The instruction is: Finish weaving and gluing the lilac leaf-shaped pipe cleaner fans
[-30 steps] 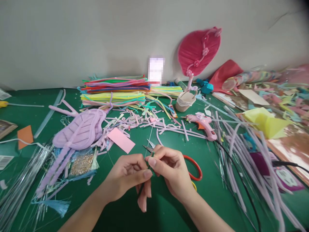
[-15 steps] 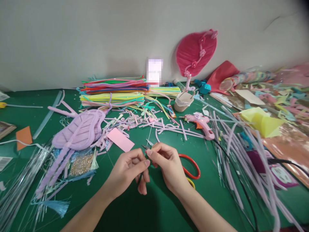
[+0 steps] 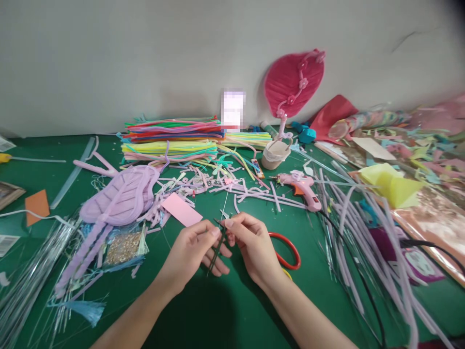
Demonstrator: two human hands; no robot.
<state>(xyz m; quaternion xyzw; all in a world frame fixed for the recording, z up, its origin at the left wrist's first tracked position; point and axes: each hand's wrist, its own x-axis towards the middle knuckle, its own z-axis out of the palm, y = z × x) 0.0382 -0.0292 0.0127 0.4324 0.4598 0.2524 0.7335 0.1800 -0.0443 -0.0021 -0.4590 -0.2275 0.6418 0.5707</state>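
Observation:
My left hand (image 3: 194,245) pinches thin dark strands (image 3: 215,256) between thumb and forefinger. They run down across its other fingers, which are stretched out; I cannot make out their exact kind. Close beside it, my right hand (image 3: 252,245) is closed, thumb and fingertips pressed together at a small dark tip (image 3: 218,222). What it grips is mostly hidden. A fine white line (image 3: 225,199), like thread or wire, runs from a small pink piece (image 3: 228,182) down to the fingertips. Red-handled scissors (image 3: 290,264) lie partly behind my right hand.
Lilac offcuts and a pink card (image 3: 181,210) lie ahead. A pink glue gun (image 3: 303,186) and a small cup (image 3: 276,154) stand right of them. Left is a lilac leaf-shaped fan (image 3: 116,196). Bundled pipe cleaners (image 3: 169,150) line the back; loose lilac stems (image 3: 348,261) fill the right.
My left fingers have spread outward and up, showing more of the dark strands. My right hand has barely moved. The view has shifted slightly.

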